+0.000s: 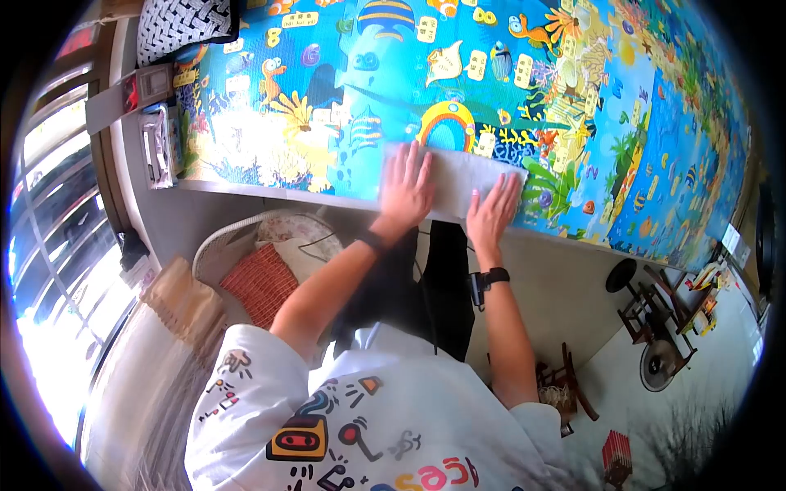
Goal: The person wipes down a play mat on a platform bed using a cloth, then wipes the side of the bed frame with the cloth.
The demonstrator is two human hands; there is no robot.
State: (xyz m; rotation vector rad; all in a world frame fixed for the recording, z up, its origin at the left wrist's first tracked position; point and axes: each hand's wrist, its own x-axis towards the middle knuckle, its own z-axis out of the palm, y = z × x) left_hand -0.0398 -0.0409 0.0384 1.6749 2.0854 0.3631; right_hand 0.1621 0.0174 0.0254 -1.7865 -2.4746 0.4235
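A flat, pale grey-white rectangle, folded cloth or paper, lies at the near edge of a blue sea-animal mat. On its left end rests my left hand, palm down with the fingers stretched forward. My right hand lies flat on its right end, fingers extended and thumb a little apart. Neither hand grips anything. Just beyond the rectangle, a yellow-rimmed arch is printed on the mat.
A black-and-white woven cushion and a clear-fronted box sit at the left end. Below stands a round chair with a red woven cushion. Wooden stools are on the floor at right. Bright windows line the left.
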